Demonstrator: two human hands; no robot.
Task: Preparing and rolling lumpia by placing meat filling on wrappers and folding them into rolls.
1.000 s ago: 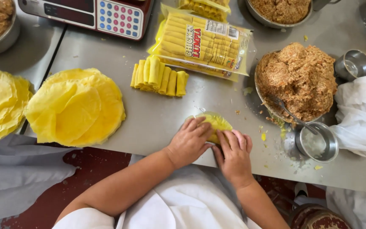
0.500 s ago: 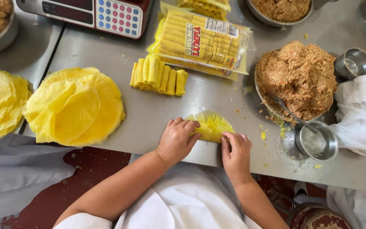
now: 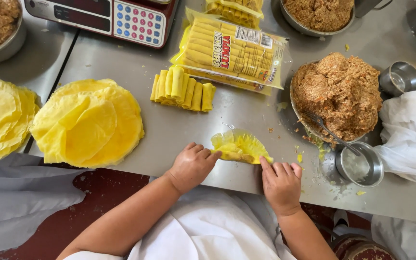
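left hand (image 3: pixel 192 165) and right hand (image 3: pixel 281 181) press fingertips on either end of a half-rolled yellow wrapper (image 3: pixel 239 147), flat on the steel bench (image 3: pixel 179 135) edge; finished rolls (image 3: pixel 183 89) behind, filling bowl (image 3: pixel 335 94) right.

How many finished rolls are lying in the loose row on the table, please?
About 6 finished rolls, side by side above the left hand and right hand, beside the sealed bag; overlaps may hide more.
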